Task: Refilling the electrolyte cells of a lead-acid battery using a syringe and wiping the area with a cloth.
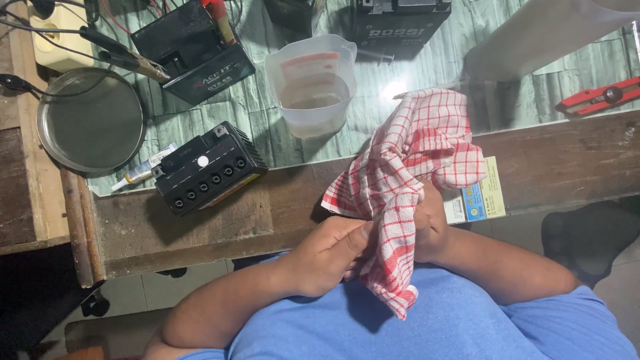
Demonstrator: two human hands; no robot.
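Wooden boards are forming the near edge of the bench (200,223), with a pale green patterned sheet covering the surface behind them. Someone in a blue shirt is sitting close against that near edge, both forearms bending inward so the hands are meeting in front of the chest. The left hand (330,257) is curling its fingers and thumb into the lower folds of a red-and-white checked cloth (407,173), gripping it. The right hand (430,227) is lying mostly buried under the same cloth, wrapped in it and holding it from inside; its fingers are hidden. The cloth is bunching upward over the near edge, with one tail hanging down toward the shirt.

Just left of the hands, a small black battery (208,168) with a row of round ports is sitting at the near edge. A translucent measuring jug (313,87) is standing mid-bench, and a round metal pan (90,121) is lying toward the left edge.
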